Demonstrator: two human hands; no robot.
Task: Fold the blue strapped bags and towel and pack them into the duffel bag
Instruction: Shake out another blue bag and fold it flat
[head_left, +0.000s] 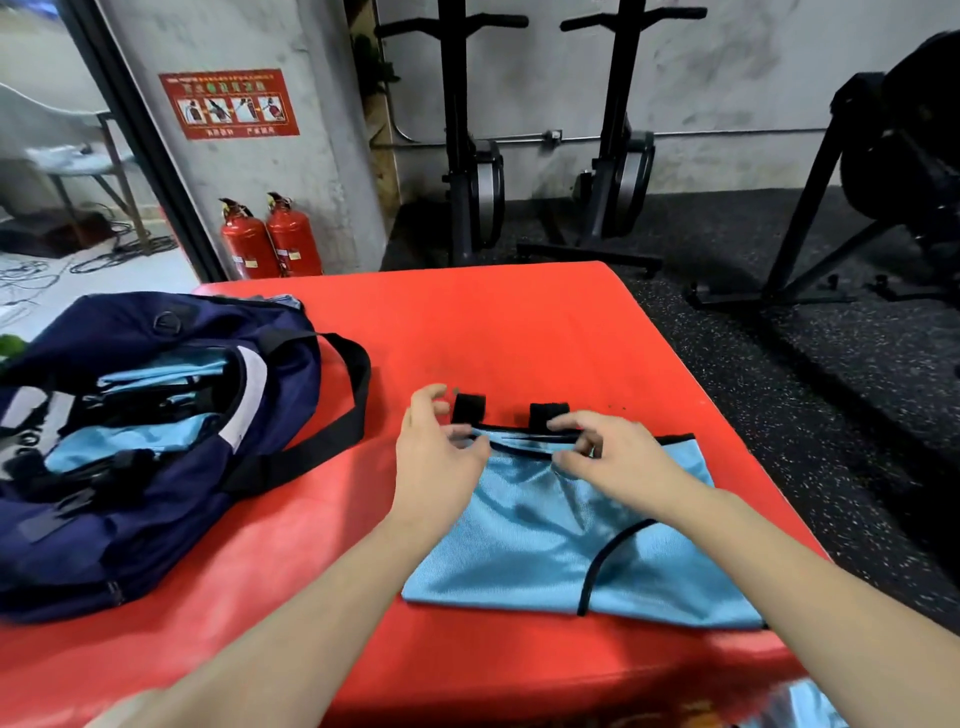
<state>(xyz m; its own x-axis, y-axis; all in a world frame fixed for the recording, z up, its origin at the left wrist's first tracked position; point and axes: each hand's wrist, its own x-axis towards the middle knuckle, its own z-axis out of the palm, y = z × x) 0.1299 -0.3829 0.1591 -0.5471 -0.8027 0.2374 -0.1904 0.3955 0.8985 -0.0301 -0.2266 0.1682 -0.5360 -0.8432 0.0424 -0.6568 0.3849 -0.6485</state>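
At centre frame, the flat light-blue fabric strapped bag (571, 540) is met at its far, black-trimmed edge (long axis left-right) by both hands: left hand (436, 457) fingers loosely spread, right hand (618, 457) pinching the trim.

A red mat (519, 322) covered the work surface. Beyond its far left corner stood two red fire extinguishers (270, 239), a red safety sign (229, 104) on the wall above them. Behind the mat stood two black exercise machines (545, 156).

You've got a light blue bag (566, 535) with black straps (549, 413), navy duffel (156, 467), red mat (493, 332), 2 red extinguishers (270, 241).
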